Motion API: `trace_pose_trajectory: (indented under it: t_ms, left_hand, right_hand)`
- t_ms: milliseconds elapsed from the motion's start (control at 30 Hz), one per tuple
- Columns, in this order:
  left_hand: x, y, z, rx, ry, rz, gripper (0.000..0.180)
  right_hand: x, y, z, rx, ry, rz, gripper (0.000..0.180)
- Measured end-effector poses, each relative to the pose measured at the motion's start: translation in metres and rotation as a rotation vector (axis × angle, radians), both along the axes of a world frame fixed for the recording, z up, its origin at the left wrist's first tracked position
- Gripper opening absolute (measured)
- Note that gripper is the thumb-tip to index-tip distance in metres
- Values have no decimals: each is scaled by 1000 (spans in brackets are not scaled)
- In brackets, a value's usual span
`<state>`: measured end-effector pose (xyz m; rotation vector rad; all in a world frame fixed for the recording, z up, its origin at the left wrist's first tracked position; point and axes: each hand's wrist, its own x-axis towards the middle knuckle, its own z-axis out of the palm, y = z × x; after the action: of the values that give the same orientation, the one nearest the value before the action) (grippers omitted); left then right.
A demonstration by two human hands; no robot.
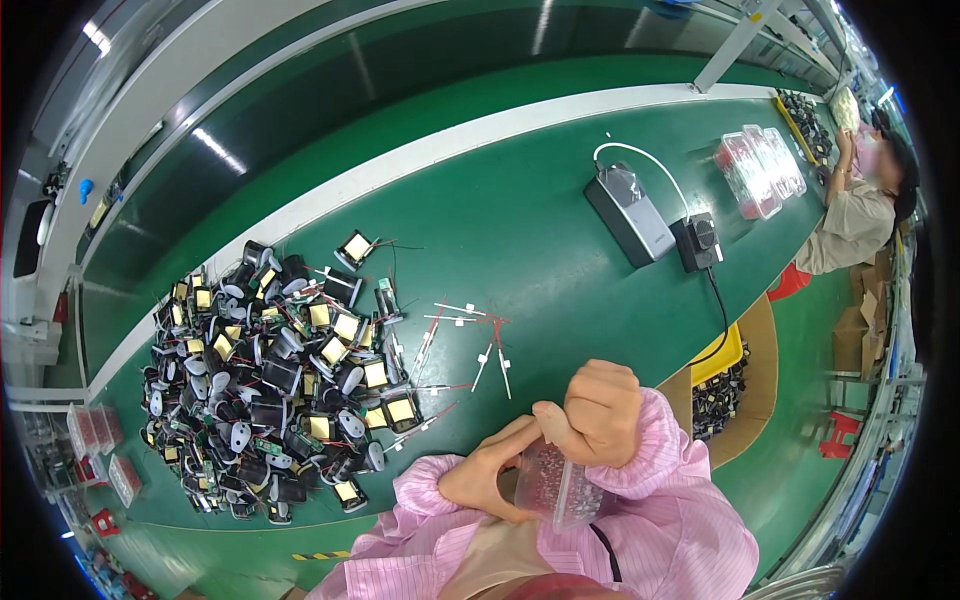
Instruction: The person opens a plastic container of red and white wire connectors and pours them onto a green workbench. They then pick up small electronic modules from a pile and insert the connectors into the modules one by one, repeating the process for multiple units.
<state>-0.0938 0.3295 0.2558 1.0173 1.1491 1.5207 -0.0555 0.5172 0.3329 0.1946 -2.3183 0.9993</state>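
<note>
Both my hands hold a small clear plastic box [556,487] filled with tiny dark parts, just at the near edge of the green table [520,230]. My left hand [487,474] cups the box from the left and below. My right hand [596,412] is closed in a fist over its top, thumb pressed on the lid edge. Both arms wear pink striped sleeves. A few thin red wires with white ends [470,335] lie on the table just beyond my hands.
A big heap of black and yellow components with wires [270,375] covers the table's left. A grey device [630,212] and black adapter [698,241] with cables sit farther right, then clear boxes [760,168]. Another person [862,205] works at far right. A yellow bin [722,360] holds parts.
</note>
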Motion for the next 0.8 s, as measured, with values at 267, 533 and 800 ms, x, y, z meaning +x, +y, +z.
trace_pose_trajectory:
  t_ms: [267, 533, 800]
  left_hand:
    - [0, 2, 10, 48, -9, 27, 107]
    - [-3, 6, 19, 31, 40, -13, 103]
    - [1, 2, 3, 44, -207, 175, 110]
  right_hand:
    - [12, -1, -6, -56, 104, -7, 36]
    - [19, 5, 0, -141, 28, 110, 27]
    - [11, 16, 16, -189, -314, -10, 11]
